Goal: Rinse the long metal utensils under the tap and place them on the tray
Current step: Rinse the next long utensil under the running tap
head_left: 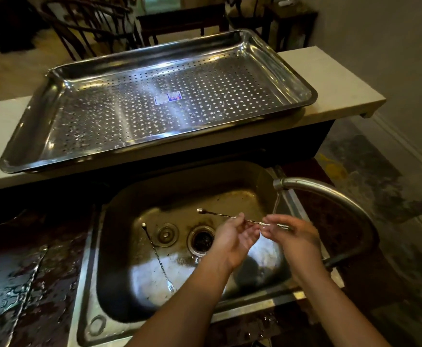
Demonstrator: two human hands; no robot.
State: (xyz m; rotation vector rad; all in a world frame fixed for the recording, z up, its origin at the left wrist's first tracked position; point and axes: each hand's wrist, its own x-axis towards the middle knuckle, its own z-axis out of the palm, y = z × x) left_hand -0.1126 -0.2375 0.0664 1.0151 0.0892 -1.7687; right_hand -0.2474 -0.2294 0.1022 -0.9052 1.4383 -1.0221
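Note:
A long twisted metal bar spoon (220, 214) is held level over the sink (109, 291), its small round end pointing left. My left hand (232, 236) pinches its middle and my right hand (295, 234) grips its right end, right under the thin stream of water from the tap (312, 189). A second long twisted utensil (155, 254) lies on the sink floor at the left, fork end towards me. The perforated steel tray (29, 136) sits on the pale ledge behind the sink, with nothing on it.
A round drain (202, 238) and a loose strainer plug (167, 234) lie in the sink bottom. Wet dark countertop (17, 284) spreads to the left. The pale ledge (337, 88) ends at right near a wall. Dark chairs and tables stand beyond.

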